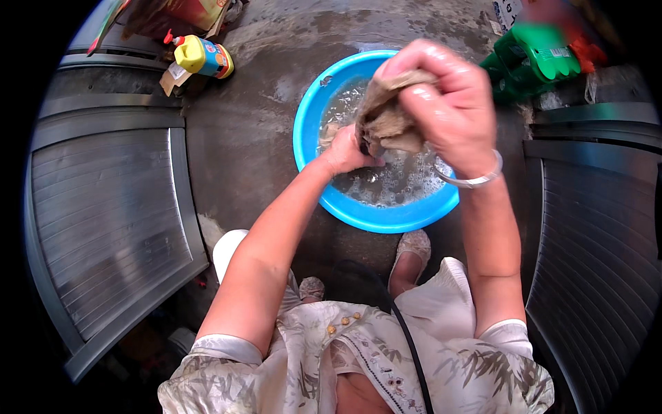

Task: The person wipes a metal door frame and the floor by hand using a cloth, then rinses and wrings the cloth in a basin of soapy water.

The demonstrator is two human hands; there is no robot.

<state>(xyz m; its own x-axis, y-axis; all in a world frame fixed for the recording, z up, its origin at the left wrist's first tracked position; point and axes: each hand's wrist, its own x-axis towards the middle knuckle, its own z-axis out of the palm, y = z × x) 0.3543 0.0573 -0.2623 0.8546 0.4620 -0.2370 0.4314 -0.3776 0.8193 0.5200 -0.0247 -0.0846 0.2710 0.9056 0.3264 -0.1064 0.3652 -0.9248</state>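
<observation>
A wet brown cloth [387, 119] hangs bunched over a round blue basin [309, 123]. My right hand [452, 103], raised above the basin's right side and wearing a silver bangle, is closed round the cloth's upper end. Lower down, my left hand [348, 150] grips the cloth's other end just over the water; part of its fingers is hidden behind the folds. Sudsy grey water [393, 185] fills the basin's bottom. Something pale, perhaps more fabric [329, 134], lies in the water beside my left wrist.
The basin stands on a wet dark floor [241, 138] in front of my feet. Ribbed metal panels [110, 228] flank me on both sides. A yellow pump bottle [205, 57] is at the far left, and green plastic bottles [531, 58] are at the far right.
</observation>
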